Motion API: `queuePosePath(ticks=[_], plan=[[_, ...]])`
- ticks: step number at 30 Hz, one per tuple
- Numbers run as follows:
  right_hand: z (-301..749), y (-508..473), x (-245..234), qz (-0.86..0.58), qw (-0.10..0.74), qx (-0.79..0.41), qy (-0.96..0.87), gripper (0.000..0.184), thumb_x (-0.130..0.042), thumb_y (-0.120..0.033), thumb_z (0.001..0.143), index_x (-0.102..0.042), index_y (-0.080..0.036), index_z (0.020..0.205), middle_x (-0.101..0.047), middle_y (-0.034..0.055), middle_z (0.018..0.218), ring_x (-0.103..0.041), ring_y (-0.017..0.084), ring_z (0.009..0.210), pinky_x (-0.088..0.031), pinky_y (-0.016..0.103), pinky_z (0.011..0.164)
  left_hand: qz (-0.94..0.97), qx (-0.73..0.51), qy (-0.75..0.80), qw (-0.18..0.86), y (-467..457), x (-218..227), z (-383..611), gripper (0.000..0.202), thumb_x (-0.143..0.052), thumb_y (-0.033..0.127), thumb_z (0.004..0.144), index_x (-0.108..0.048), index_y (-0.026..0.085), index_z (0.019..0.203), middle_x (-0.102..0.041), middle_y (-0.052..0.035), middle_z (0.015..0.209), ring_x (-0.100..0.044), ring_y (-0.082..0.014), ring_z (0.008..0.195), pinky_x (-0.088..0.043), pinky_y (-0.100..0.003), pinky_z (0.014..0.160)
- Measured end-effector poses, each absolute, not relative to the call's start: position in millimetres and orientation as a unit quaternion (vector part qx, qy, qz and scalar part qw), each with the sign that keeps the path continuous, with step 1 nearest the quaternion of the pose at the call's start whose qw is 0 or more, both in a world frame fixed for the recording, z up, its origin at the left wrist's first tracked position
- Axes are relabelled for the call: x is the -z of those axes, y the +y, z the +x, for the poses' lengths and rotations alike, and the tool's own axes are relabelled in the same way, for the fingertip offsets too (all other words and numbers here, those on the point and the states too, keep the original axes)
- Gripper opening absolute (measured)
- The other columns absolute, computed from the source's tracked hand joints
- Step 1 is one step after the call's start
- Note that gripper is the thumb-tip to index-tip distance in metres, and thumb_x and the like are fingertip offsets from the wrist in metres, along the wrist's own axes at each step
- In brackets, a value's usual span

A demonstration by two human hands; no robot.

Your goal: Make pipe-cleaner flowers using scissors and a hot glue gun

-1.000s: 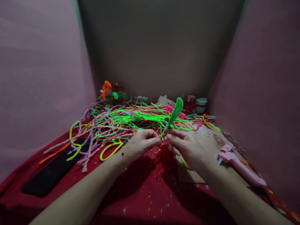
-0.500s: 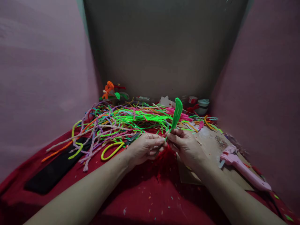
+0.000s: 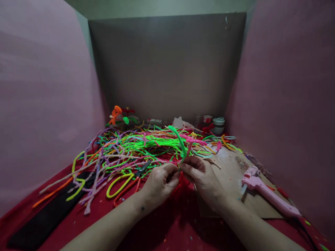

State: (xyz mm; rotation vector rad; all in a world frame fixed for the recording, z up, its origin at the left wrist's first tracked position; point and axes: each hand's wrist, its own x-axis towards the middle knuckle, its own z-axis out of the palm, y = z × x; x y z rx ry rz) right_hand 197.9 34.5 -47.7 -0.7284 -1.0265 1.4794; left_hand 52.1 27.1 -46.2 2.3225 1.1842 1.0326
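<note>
A green leaf (image 3: 181, 142) of fuzzy pipe cleaner rises from between my hands, seen nearly edge-on with its tip bent to the left. Its lower end is pinched in the fingertips of my right hand (image 3: 203, 176). My left hand (image 3: 162, 181) is closed right beside it, thumb and finger together at the base of the leaf. The fingers hide most of the stem. Scissors (image 3: 120, 185) with yellow and red handles lie just left of my left hand, under the edge of a heap of coloured pipe cleaners (image 3: 154, 142).
A pink glue gun (image 3: 270, 195) rests on a cardboard sheet (image 3: 229, 174) at the right. A black flat piece (image 3: 39, 223) lies at the left on the red cloth (image 3: 146, 232). Behind the heap stand an orange flower (image 3: 115, 114) and a lidded cup (image 3: 218, 124). Pink walls flank both sides.
The leaf has turned from broadside to edge-on and now leans left. My fingers have shifted at its base, and the left hand is more tightly curled. The camera view has tilted upward.
</note>
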Motion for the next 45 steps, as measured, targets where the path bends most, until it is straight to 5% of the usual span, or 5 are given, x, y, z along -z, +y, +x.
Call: queuePosePath(ticks=[7, 20, 26, 40, 45], plan=[[197, 37, 51, -0.299, 0.567, -0.608, -0.469, 0.012, -0.075, -0.024, 0.059, -0.068, -0.018, 0.066, -0.062, -0.0023, 0.064, -0.052, 0.011, 0.061, -0.042, 0.023, 0.06, 0.828, -0.386, 0.385, 0.128, 29, 44, 50, 0.014, -0.047, 0.021, 0.082, -0.056, 0.016, 0.074, -0.055, -0.0001, 0.065, -0.048, -0.0108, 0.06, -0.04, -0.023, 0.059], [186, 20, 54, -0.281, 0.432, -0.624, -0.587, 0.019, -0.066, -0.033, 0.069, -0.063, -0.015, 0.07, -0.05, -0.0059, 0.047, -0.038, 0.004, 0.033, -0.028, 0.018, 0.033, 0.61, -0.534, 0.313, 0.495, 19, 15, 52, 0.017, -0.075, 0.021, 0.06, -0.069, 0.017, 0.075, -0.064, -0.0001, 0.071, -0.057, -0.0114, 0.064, -0.05, -0.023, 0.061], [184, 19, 59, -0.248, 0.43, -0.659, -0.565, 0.02, -0.068, -0.032, 0.069, -0.06, -0.014, 0.065, -0.056, -0.004, 0.049, -0.047, 0.006, 0.033, -0.036, 0.017, 0.033, 0.65, -0.589, 0.309, 0.368, 17, 23, 52, 0.01, -0.072, 0.026, 0.064, -0.072, 0.017, 0.065, -0.06, -0.0036, 0.071, -0.057, -0.0128, 0.06, -0.05, -0.023, 0.05], [181, 11, 52, -0.242, 0.42, -0.692, -0.535, 0.026, -0.071, -0.037, 0.066, -0.066, -0.012, 0.074, -0.058, -0.0024, 0.05, -0.05, 0.007, 0.037, -0.041, 0.015, 0.032, 0.823, -0.502, 0.255, -0.068, -2, 18, 39, 0.026, -0.057, 0.011, 0.079, -0.066, 0.022, 0.101, -0.054, -0.0004, 0.069, -0.052, -0.0082, 0.058, -0.044, -0.016, 0.048], [180, 11, 52, -0.244, 0.406, -0.71, -0.521, 0.028, -0.072, -0.037, 0.063, -0.064, -0.012, 0.072, -0.055, -0.0032, 0.047, -0.047, 0.006, 0.034, -0.041, 0.016, 0.029, 0.819, -0.508, 0.25, -0.089, -2, 13, 33, 0.027, -0.057, 0.009, 0.078, -0.063, 0.021, 0.102, -0.056, 0.0, 0.074, -0.055, -0.0078, 0.062, -0.046, -0.016, 0.053]])
